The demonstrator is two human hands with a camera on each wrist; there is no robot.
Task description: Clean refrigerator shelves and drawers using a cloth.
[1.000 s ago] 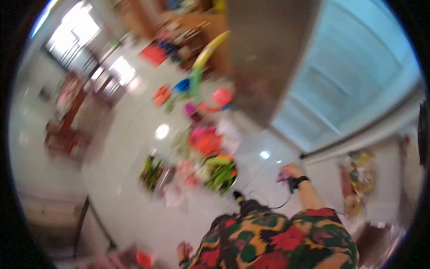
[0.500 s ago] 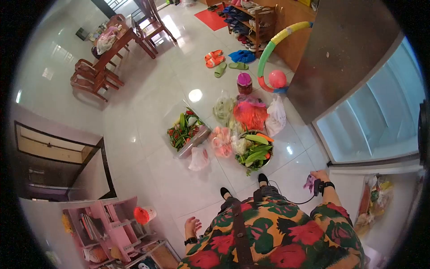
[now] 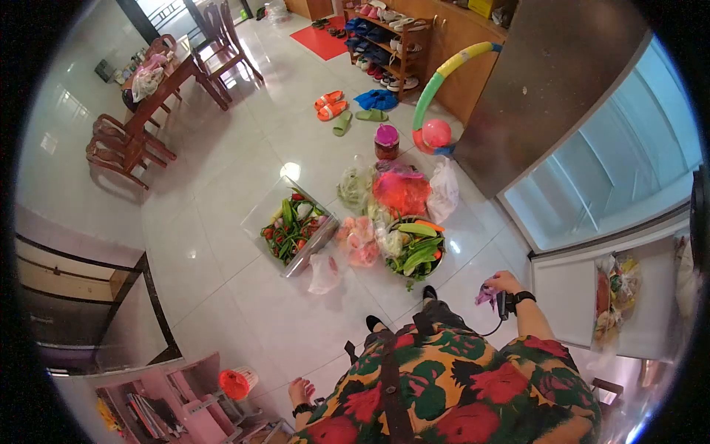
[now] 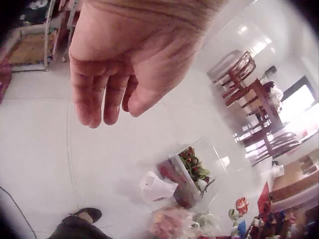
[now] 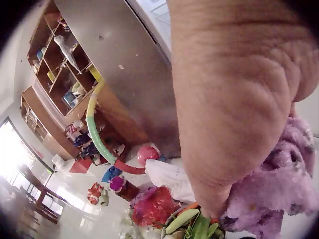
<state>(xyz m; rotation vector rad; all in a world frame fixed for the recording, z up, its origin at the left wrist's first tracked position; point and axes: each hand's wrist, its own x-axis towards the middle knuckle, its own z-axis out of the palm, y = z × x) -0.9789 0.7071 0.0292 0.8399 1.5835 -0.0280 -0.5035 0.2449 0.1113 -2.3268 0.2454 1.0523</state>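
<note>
My right hand (image 3: 506,283) holds a crumpled purple cloth (image 3: 487,294) beside the open fridge. In the right wrist view the cloth (image 5: 279,184) bunches against the palm side, and the fingers are mostly hidden. Low in front of my body hangs my left hand (image 3: 300,392), empty; in the left wrist view its fingers (image 4: 112,97) hang loosely bent. On the floor ahead are a round bowl of green vegetables (image 3: 420,250), a clear bin of vegetables (image 3: 287,228), a red bag (image 3: 401,194) and a white bag (image 3: 444,191).
The fridge's lit interior (image 3: 606,155) and door shelf with bags (image 3: 618,296) are at the right. A purple-lidded jar (image 3: 386,142), pink ball (image 3: 436,133), coloured hoop (image 3: 423,103) and slippers (image 3: 330,109) lie farther off. A pink shelf (image 3: 159,407) and red-rimmed basket (image 3: 238,383) stand lower left.
The head view, blurred at first, has cleared and shifted. Since half a second ago, the floor items appear slightly farther left. The right hand still holds the cloth; the left remains empty.
</note>
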